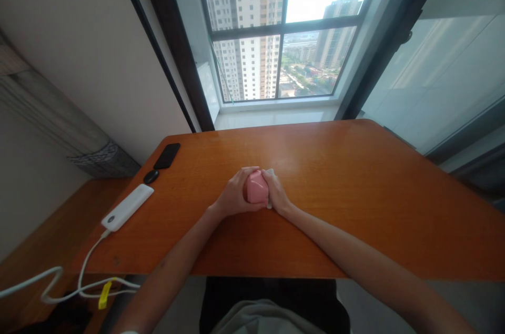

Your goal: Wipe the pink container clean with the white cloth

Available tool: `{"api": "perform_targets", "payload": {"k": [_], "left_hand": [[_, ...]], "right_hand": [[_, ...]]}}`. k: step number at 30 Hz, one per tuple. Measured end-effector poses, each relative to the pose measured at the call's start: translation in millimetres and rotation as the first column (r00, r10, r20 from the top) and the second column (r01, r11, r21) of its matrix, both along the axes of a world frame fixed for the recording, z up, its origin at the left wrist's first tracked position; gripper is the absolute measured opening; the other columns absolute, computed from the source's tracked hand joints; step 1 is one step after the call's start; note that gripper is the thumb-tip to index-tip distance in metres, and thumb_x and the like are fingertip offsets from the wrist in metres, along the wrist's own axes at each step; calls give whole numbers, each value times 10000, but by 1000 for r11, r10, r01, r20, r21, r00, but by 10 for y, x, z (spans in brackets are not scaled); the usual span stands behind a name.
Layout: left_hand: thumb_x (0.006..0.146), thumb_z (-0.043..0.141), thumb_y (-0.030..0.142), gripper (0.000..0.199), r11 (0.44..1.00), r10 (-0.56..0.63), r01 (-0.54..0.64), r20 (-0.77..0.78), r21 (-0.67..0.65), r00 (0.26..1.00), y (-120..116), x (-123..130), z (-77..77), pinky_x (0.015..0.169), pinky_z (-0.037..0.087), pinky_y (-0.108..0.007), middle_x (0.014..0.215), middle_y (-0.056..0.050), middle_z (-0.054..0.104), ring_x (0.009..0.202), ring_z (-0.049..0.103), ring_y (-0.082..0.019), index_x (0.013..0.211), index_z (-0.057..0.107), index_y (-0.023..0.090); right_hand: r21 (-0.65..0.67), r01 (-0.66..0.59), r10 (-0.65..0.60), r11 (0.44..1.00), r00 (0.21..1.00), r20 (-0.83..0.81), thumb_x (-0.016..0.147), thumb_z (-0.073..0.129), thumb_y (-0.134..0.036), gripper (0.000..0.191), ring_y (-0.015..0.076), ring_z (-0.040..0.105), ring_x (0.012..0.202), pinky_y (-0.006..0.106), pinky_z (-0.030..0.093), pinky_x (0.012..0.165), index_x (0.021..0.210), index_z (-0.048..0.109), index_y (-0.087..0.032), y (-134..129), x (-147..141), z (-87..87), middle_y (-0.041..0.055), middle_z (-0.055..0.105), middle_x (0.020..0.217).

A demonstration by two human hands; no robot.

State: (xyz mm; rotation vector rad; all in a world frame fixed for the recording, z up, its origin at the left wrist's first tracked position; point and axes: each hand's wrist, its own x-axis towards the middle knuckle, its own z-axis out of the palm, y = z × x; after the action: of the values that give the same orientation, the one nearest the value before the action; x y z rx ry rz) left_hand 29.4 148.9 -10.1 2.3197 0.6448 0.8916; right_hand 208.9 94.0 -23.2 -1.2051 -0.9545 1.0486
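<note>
A small pink object (258,188) with rounded edges is between my two hands, over the middle of the wooden table near its front half. My left hand (235,193) curls around its left side, with the thumb below and the fingers above. On the right, my right hand (276,192) is closed on a pale cloth or tissue (270,203) that lies against the pink object's right side. Part of the cloth is hidden under my right hand.
A black phone (167,155), a small black oval object (151,176) and a white power bank (127,208) lie along the left edge of the wooden table (355,181). A white cable (83,271) runs off the power bank. Behind the table is a window.
</note>
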Motion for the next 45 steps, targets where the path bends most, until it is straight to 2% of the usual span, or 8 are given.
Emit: {"api": "perform_targets", "payload": {"k": [5,10,15,18,23,32,37,45], "left_hand": [[959,733,615,718,963,25,-13,41,-269,999,-9,25,-68,1093,590,-478,1380,-111,733,1157,745,-321,1517,534,210],[932,755,708,918,960,-3,28,87,-279,996,4,-3,-167,1184,545,-521,1510,-145,668,1279,707,-357,1636,428,217],[789,924,728,1201,993,-104,106,37,-44,994,82,-93,-142,1349,388,-625,1760,-197,404,1622,437,-453,1728,319,287],[678,1010,716,1324,979,-145,155,-84,130,986,140,-157,-95,1353,379,-670,1803,-210,326,1662,372,-480,1732,314,320],[805,971,613,1159,953,-98,139,-161,268,982,151,-174,-81,1321,443,-660,1752,-229,405,1624,452,-448,1708,324,284],[656,1044,574,1132,996,-53,51,21,76,998,64,-64,-56,1270,515,-580,1574,-186,584,1466,603,-427,1589,493,247],[846,855,629,834,977,-17,39,107,-211,994,70,8,-97,1117,590,-498,1406,-137,703,1225,718,-349,1495,552,202],[846,870,704,1068,973,-63,87,114,-214,991,84,-47,-218,1266,480,-577,1648,-181,529,1466,588,-417,1674,380,241]], "right_hand": [[-24,-35,36,999,999,30,950,579,-755,519,160,461,485,253,336,381,773,537,-268,-45,-14,-3,-34,517,527],[-12,-31,32,999,998,60,960,582,-730,504,175,477,517,262,354,413,756,532,-272,-66,-20,-2,-28,513,524],[24,-14,12,1000,998,67,949,589,-715,504,167,468,573,274,395,497,732,528,-264,-33,-5,21,-31,518,590],[37,-37,35,999,998,51,945,580,-722,515,164,467,612,278,412,545,733,551,-253,-6,8,38,-26,538,639],[42,-40,38,998,998,40,943,585,-734,526,170,473,631,286,413,556,746,583,-246,24,15,26,-22,551,661],[28,-5,4,1000,1000,29,944,582,-777,567,159,474,579,271,403,474,720,523,-260,21,18,29,-26,521,637],[-25,-38,39,999,999,25,940,557,-799,583,145,448,501,256,325,377,727,524,-258,-7,-6,31,-36,507,599],[18,-24,23,1000,999,44,925,584,-738,518,159,466,555,273,372,456,730,528,-260,-2,-6,9,-36,517,611]]}}
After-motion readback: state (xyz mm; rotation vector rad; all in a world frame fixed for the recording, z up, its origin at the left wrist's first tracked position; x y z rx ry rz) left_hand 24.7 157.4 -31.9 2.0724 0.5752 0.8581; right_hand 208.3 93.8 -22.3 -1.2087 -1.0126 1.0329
